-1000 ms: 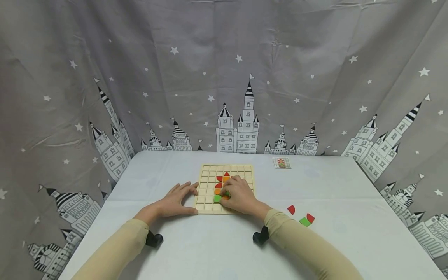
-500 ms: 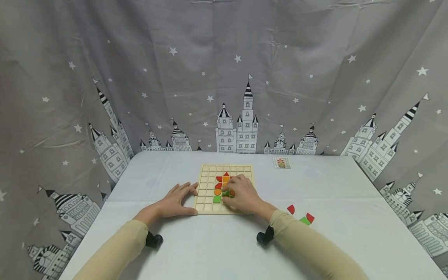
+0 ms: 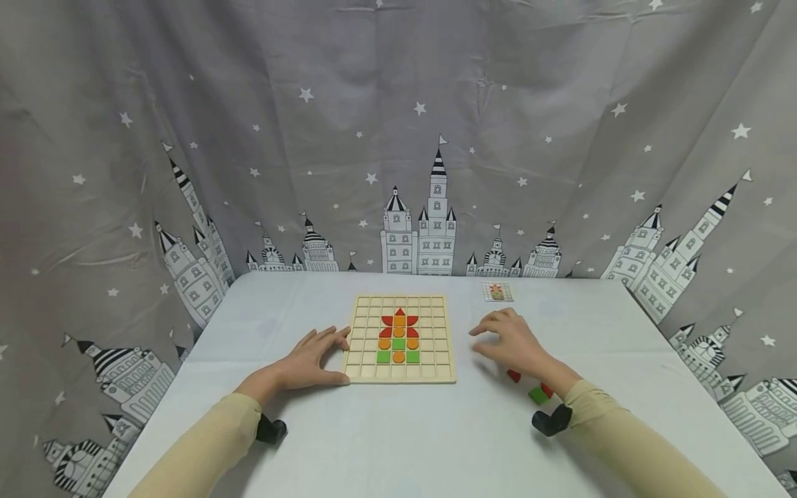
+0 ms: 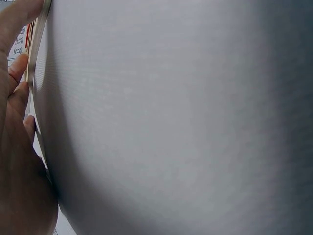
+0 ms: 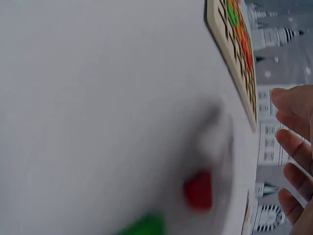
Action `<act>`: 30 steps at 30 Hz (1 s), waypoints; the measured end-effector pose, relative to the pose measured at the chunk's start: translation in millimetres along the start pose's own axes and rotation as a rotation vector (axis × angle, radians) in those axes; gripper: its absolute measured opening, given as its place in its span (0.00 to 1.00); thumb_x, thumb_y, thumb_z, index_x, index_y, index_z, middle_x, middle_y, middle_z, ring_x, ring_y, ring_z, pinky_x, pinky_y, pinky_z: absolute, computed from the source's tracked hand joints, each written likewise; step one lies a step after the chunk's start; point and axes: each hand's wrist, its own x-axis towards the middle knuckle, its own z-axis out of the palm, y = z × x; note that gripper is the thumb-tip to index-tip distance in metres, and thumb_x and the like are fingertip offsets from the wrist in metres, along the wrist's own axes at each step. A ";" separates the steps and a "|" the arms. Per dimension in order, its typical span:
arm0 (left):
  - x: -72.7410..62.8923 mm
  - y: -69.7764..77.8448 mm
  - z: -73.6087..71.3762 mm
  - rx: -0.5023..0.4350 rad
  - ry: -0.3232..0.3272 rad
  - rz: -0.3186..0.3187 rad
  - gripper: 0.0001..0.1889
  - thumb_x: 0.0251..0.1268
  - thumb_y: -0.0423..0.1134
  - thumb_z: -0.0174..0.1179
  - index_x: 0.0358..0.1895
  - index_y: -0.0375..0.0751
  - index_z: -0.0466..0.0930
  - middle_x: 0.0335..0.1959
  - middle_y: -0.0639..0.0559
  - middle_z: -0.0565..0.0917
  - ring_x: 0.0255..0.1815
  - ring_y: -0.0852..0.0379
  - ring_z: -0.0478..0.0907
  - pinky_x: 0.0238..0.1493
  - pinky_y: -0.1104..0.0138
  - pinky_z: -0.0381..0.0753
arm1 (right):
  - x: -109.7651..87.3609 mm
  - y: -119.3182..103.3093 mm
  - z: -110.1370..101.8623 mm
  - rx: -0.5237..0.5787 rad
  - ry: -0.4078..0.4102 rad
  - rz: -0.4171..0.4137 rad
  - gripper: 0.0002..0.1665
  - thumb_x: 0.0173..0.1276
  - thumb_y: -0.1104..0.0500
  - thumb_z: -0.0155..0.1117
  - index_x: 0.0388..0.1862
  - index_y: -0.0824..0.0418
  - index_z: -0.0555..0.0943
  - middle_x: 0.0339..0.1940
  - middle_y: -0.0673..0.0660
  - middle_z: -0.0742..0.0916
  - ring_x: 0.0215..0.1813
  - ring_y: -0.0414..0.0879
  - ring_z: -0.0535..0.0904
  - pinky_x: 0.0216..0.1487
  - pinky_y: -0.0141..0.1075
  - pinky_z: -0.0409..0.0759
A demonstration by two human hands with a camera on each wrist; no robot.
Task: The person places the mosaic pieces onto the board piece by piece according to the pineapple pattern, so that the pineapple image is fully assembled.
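Note:
A pale wooden grid board (image 3: 436,373) lies flat on the table, bearing a figure of small red, orange and green pieces. At its top is a red triangle (image 3: 400,312); a green square (image 3: 398,344) sits in the middle. My left hand (image 3: 309,362) rests at the board's left edge, thumb and fingers spread against it; the left wrist view shows this hand (image 4: 22,142) at the board's side. Right of the board, my right hand (image 3: 513,342) is above the table, fingers loosely bent and holding nothing. Partly under its wrist lie a red quarter-circle piece (image 3: 513,375) and a green piece (image 3: 538,395).
Another red piece (image 3: 547,390) touches or adjoins the loose green one. A small printed pattern card (image 3: 497,291) lies at the back right of the white table (image 3: 398,443). Behind hangs a grey curtain (image 3: 311,152) with castles and stars.
My right hand has let go of the pieces on the board and moved right, off the board, uncovering the figure. My left hand stays at the board's left edge.

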 end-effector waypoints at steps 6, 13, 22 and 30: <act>0.2 -0.9 0.4 0.002 -0.002 -0.003 0.31 0.53 0.69 0.70 0.54 0.59 0.71 0.82 0.51 0.59 0.83 0.39 0.47 0.81 0.44 0.34 | -32.5 31.6 -16.2 0.007 -0.032 0.054 0.13 0.65 0.51 0.75 0.47 0.50 0.90 0.50 0.50 0.86 0.60 0.55 0.72 0.62 0.59 0.71; 0.3 -0.6 0.3 -0.004 -0.006 0.002 0.32 0.54 0.68 0.71 0.56 0.58 0.71 0.82 0.52 0.59 0.83 0.40 0.47 0.81 0.43 0.34 | -54.8 49.4 -26.6 0.005 -0.078 0.055 0.11 0.63 0.52 0.75 0.45 0.48 0.90 0.49 0.49 0.85 0.58 0.55 0.73 0.58 0.58 0.73; 0.4 -0.9 0.9 0.004 -0.004 0.001 0.33 0.54 0.68 0.70 0.57 0.57 0.71 0.82 0.52 0.59 0.83 0.40 0.47 0.81 0.43 0.35 | -63.0 54.3 -22.8 0.068 -0.156 0.090 0.13 0.59 0.51 0.79 0.43 0.41 0.89 0.52 0.49 0.83 0.60 0.55 0.70 0.58 0.58 0.72; 0.5 0.1 0.2 -0.005 -0.003 0.005 0.33 0.54 0.67 0.71 0.57 0.57 0.71 0.82 0.52 0.59 0.83 0.40 0.47 0.81 0.44 0.34 | -61.4 53.3 -13.6 0.039 -0.097 0.075 0.12 0.58 0.45 0.81 0.38 0.40 0.87 0.50 0.49 0.83 0.59 0.55 0.72 0.60 0.60 0.72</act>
